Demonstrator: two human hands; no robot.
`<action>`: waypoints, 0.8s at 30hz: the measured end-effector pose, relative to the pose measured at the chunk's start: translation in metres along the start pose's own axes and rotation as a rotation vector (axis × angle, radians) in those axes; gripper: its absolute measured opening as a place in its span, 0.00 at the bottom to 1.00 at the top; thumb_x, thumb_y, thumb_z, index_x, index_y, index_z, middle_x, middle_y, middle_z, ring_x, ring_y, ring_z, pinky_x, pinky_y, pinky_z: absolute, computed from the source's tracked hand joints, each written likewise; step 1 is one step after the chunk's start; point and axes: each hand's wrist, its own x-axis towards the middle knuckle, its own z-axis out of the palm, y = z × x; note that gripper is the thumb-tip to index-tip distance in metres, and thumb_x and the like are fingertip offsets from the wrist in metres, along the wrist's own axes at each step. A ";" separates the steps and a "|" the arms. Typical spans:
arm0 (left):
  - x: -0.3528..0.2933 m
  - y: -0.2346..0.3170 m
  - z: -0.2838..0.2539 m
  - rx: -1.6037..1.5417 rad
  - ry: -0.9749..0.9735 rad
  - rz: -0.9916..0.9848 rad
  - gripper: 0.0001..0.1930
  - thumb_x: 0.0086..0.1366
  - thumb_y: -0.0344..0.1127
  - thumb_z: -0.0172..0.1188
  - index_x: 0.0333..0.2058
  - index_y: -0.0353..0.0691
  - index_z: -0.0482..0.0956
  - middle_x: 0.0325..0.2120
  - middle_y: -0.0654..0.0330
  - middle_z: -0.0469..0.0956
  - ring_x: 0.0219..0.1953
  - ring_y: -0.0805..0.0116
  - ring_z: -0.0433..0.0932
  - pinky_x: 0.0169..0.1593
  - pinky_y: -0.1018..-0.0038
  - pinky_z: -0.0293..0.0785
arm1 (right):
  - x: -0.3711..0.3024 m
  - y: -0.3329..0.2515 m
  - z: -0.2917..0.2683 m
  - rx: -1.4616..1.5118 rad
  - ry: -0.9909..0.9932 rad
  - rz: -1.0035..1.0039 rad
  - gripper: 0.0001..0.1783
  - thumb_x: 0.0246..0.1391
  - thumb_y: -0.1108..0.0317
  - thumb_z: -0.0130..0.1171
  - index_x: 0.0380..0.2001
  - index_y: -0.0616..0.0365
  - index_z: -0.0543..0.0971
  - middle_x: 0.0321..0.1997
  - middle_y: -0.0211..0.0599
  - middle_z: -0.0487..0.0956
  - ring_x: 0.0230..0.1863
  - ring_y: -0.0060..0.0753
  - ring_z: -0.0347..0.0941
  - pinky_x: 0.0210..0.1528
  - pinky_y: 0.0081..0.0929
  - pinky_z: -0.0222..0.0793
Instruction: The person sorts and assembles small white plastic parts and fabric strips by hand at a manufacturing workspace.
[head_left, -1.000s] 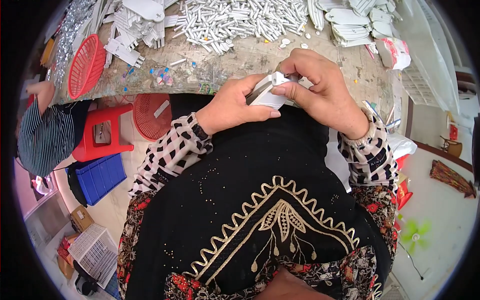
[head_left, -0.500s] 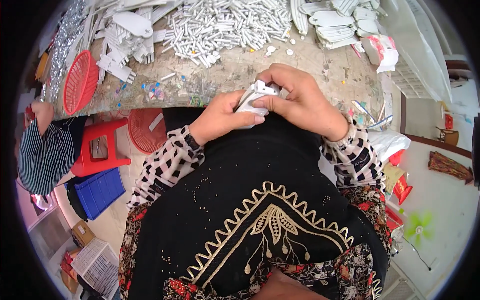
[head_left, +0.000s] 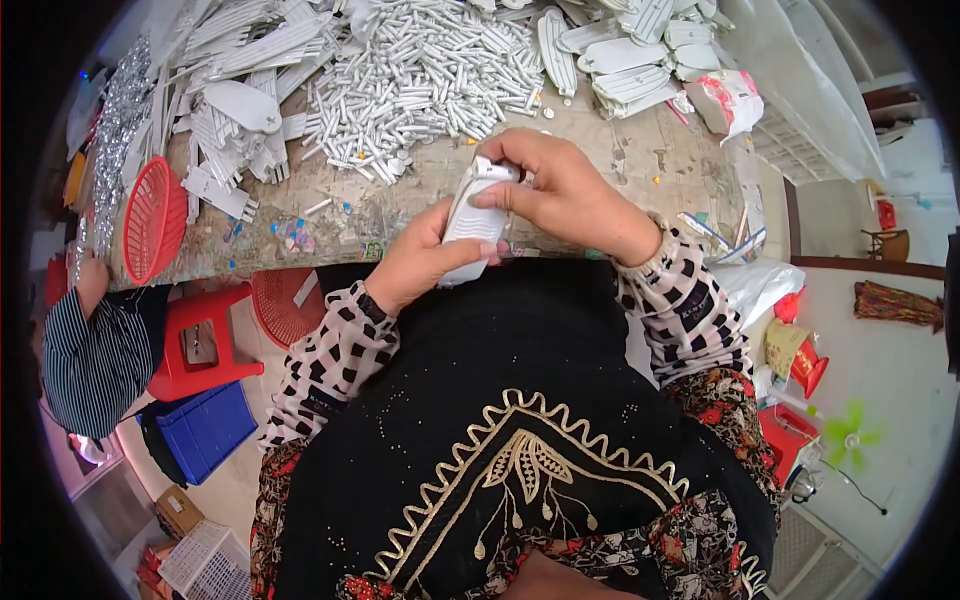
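Left hand [head_left: 418, 260] and right hand [head_left: 568, 195] keep their grip on a white plastic piece [head_left: 475, 222] over the table's [head_left: 628, 145] near edge, its rippled face now showing, an earlier gap scarcely visible, perhaps pressed together

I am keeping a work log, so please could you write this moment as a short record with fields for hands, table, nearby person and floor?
Left hand: closed on the lower part of a white plastic piece, thumb across its front
Right hand: closed on the upper end of the same piece
Table: heap of small white rods; flat white pieces on both sides of it; red basket at left
Nearby person: at left, striped clothing
Floor: red stool, blue crate
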 end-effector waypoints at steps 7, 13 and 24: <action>0.002 -0.019 -0.004 -0.077 0.008 -0.010 0.19 0.61 0.27 0.57 0.50 0.36 0.66 0.31 0.54 0.78 0.33 0.65 0.80 0.38 0.70 0.78 | -0.001 0.025 -0.022 0.149 -0.032 0.196 0.23 0.50 0.67 0.68 0.48 0.62 0.75 0.39 0.33 0.76 0.39 0.20 0.70 0.39 0.20 0.68; 0.002 0.002 -0.005 -0.170 0.100 0.014 0.19 0.61 0.28 0.57 0.50 0.33 0.66 0.29 0.54 0.77 0.30 0.65 0.79 0.35 0.70 0.78 | 0.009 0.113 -0.078 -0.998 0.504 0.060 0.24 0.52 0.58 0.61 0.50 0.58 0.75 0.45 0.45 0.76 0.45 0.47 0.72 0.46 0.40 0.70; -0.009 -0.004 -0.030 -0.292 0.240 0.009 0.23 0.62 0.32 0.57 0.54 0.33 0.65 0.27 0.55 0.78 0.27 0.66 0.79 0.33 0.72 0.78 | 0.006 0.100 -0.030 -0.994 0.486 -0.015 0.15 0.54 0.62 0.56 0.43 0.55 0.80 0.40 0.43 0.78 0.43 0.50 0.72 0.44 0.45 0.68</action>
